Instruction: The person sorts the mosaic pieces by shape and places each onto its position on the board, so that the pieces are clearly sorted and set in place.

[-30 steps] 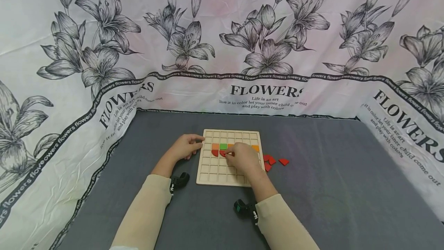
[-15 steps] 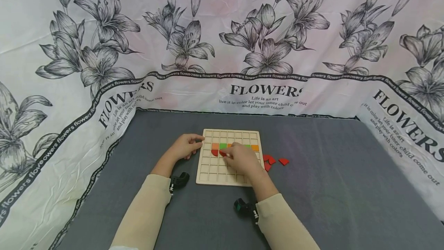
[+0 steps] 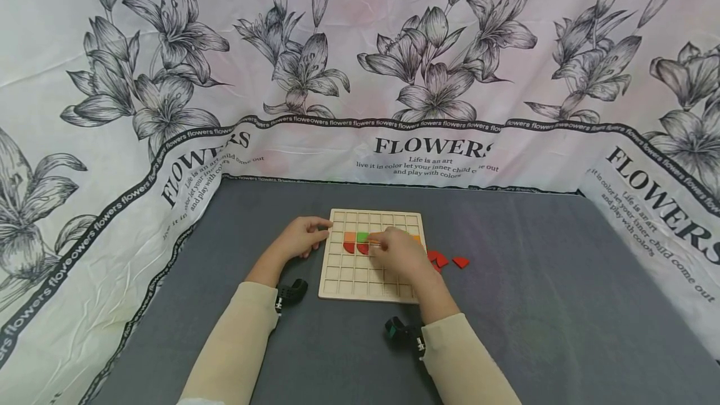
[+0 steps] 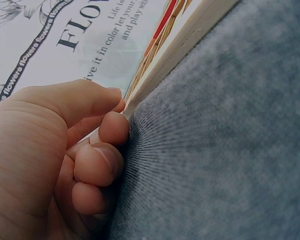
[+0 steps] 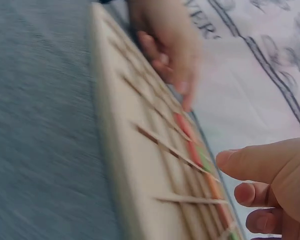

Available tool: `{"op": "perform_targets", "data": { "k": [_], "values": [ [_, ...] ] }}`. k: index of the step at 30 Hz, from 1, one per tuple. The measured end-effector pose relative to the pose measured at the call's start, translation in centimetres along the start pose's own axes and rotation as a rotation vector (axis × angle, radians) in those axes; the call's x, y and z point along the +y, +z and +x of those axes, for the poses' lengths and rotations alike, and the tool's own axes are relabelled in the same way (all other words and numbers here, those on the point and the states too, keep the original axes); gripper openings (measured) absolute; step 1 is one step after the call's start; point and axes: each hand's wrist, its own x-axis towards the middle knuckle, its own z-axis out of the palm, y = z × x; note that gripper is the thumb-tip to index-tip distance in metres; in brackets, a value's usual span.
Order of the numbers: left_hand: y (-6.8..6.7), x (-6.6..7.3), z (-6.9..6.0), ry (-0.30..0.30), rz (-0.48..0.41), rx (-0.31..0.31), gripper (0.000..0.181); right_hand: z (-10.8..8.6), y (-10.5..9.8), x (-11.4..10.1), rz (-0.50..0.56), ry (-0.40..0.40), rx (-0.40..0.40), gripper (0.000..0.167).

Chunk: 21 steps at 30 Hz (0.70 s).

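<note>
A wooden grid board point(image 3: 336, 289) lies on the table. The left hand point(image 3: 300, 239) is at its left edge; in the left wrist view that hand point(image 4: 55, 145) has its thumb and curled index finger against the board's edge point(image 4: 165, 75). Over the right half of the board hovers the right hand point(image 3: 402, 255), covering several cells. In the right wrist view its thumb point(image 5: 250, 162) stands apart from the fingers, with nothing seen between them. Two red rounded pieces point(image 3: 362, 248) lie in cells below an orange square point(image 3: 350, 237) and a green square point(image 3: 362, 237).
Several loose red pieces point(image 3: 460, 262) lie right of the board on the grey table point(image 3: 534, 299), some partly behind the right hand. Flower-printed cloth point(image 3: 315, 149) borders the table at the back and sides.
The right hand has let go of the second red piece, lifted, and shifted slightly right. That piece now sits in its cell. The left hand has stayed at the board's edge.
</note>
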Motion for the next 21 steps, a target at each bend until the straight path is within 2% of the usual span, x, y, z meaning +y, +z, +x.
{"op": "perform_targets", "data": {
  "k": [6, 14, 21],
  "values": [
    [0.0, 0.2, 0.0, -0.003, 0.004, 0.001, 0.033, -0.4, -2.5, 2.0, 0.073, 0.032, 0.028, 0.034],
    [0.0, -0.1, 0.0, -0.006, 0.002, -0.002, 0.033, -1.8, -4.8, 5.5, 0.183, 0.146, 0.04, 0.036],
    [0.0, -0.1, 0.1, -0.001, 0.005, -0.004, 0.033, -3.3, -6.6, 8.6, 0.216, 0.281, 0.054, 0.038]
  ]
}}
